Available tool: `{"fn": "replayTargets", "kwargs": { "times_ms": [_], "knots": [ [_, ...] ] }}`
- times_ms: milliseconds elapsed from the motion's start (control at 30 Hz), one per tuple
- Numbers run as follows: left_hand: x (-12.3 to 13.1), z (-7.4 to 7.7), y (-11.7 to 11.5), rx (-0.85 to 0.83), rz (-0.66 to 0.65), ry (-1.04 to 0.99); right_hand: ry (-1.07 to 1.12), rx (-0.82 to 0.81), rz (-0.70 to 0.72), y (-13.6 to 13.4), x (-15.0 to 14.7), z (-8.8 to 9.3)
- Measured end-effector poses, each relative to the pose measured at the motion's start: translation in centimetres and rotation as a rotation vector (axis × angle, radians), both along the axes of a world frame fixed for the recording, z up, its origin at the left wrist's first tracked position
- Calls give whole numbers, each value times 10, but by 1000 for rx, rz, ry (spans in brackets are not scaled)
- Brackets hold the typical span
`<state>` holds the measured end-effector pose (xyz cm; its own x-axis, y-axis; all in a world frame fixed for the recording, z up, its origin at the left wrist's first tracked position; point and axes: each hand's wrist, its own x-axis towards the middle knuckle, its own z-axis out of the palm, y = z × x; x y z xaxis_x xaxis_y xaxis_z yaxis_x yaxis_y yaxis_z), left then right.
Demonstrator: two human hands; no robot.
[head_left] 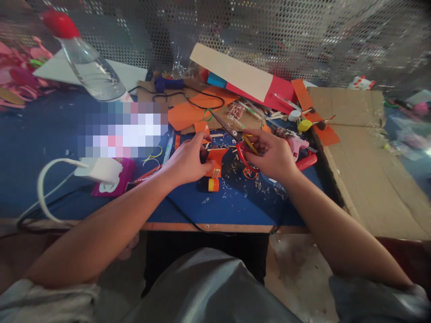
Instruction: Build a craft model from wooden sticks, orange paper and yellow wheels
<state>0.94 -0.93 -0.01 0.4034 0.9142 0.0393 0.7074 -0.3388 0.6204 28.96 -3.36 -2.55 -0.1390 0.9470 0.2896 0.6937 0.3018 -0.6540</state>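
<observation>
Grip (271,151) on scissors (235,133), inside table edge (215,228)

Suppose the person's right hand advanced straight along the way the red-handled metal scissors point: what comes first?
Ahead of the right hand, the red-handled metal scissors would probably meet the thin green loop first, though depth is unclear and the tips may pass above it.

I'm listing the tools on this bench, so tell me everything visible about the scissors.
The scissors are in the right hand, over the blue table. The dark grey blades look metal, point forward and leftward, and join at a round pivot. A smooth red handle loop, plastic-looking, shows; a yellow piece beside it may belong too. Whether the blades are fully closed is unclear.
</observation>
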Motion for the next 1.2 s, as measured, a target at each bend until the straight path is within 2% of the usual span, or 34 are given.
{"fn": "replayTargets", "kwargs": {
  "times_ms": [100, 167, 367, 500, 700, 933, 1067, 1200],
  "knots": [
    [-1, -1, 0, 1, -5, 5, 98, 11, -69, 0, -2, 1],
    [-2, -1, 0, -5, -7, 1, 80, 5, -107, -1, -2, 5],
    [-3, 2, 0, -50, -7, -3, -230, 123, -167, -5, 2, 21],
    [-2, 2, 1, -38, -2, -1, -305, 141, -171, -8, 2, 26],
    [-4, 0, 1, -30, -11, 8, -440, 159, -195, -6, 6, 28],
    [-4, 0, 1, -32, -16, -8, -487, 168, -167, -5, 12, 27],
    [-4, 1, 0, -35, -8, 10, -567, 167, -211, -9, 8, 27],
    [-4, 0, 1, -41, -8, 11, -520, 179, -172, -9, 5, 23]
  ]
}}
